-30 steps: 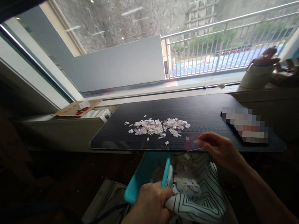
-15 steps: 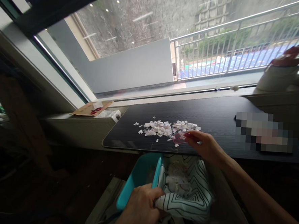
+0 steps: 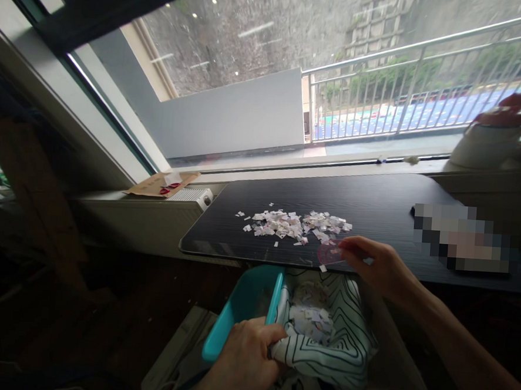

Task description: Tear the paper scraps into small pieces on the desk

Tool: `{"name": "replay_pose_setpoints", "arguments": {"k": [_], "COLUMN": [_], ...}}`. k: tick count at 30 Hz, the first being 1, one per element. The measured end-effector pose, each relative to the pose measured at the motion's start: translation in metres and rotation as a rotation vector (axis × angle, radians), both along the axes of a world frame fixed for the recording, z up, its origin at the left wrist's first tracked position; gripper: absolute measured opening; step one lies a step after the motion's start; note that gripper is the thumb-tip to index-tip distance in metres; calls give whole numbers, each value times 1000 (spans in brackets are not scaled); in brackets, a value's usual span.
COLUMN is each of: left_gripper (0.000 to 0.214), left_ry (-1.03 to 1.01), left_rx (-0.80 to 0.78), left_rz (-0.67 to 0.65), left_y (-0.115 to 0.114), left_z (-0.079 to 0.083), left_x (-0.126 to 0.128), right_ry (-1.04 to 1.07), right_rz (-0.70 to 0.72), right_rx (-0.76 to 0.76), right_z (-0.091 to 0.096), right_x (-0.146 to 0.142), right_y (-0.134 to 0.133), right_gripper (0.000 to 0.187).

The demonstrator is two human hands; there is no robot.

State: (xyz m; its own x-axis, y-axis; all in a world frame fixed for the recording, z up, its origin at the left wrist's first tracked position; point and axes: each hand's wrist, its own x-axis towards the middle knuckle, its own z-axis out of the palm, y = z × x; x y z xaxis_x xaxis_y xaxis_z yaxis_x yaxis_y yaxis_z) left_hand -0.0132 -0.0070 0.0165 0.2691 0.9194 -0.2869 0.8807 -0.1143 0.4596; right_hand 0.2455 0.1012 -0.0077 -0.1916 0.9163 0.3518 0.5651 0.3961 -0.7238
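Observation:
My right hand pinches a pink see-through plastic protractor low over the black table's front edge. One white scrap lies at the edge just below it. Behind it, a loose pile of small white paper scraps spreads over the table. My left hand is closed round the near rim of a patterned cloth bag, against the turquoise bin. More paper scraps lie inside the bag, which hangs open under the table edge. The left fingertips are partly hidden.
A radiator and a brown paper bag with red items stand left of the table. A blurred-out object lies at the table's right. A white container is on the sill by the window.
My right hand has drawn the protractor right and towards me, away from the pile, with a scrap now at the table edge. My left hand keeps its hold.

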Motion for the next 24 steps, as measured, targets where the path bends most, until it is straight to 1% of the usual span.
{"name": "replay_pose_setpoints", "arguments": {"k": [3,8,11,14,17,20,24], "left_gripper": [4,6,5,3,4,1,8], "left_ry": [10,24,21,0,-6,21,96], "left_rx": [11,12,-20,-42,-41,-10,45], "left_rz": [-4,-16,-54,-137,-218,-300,-443], "left_y": [1,2,3,3,4,6,10], "left_z": [-1,-1,1,3,2,0,-3], "left_x": [-1,2,9,18,27,37,49], "right_ry": [29,59,79,134,138,121,137], "right_rz": [8,-33,-109,-246,-303,-310,-245], "right_rx": [-7,2,23,50,45,38,15], "right_z": [-2,-3,-3,-4,-7,-12,-16], "right_x": [1,3,16,33,45,44,36], "right_y": [-3,-4,-3,-2,-2,-2,-2], "right_gripper": [17,20,21,26,27,26,26]}}
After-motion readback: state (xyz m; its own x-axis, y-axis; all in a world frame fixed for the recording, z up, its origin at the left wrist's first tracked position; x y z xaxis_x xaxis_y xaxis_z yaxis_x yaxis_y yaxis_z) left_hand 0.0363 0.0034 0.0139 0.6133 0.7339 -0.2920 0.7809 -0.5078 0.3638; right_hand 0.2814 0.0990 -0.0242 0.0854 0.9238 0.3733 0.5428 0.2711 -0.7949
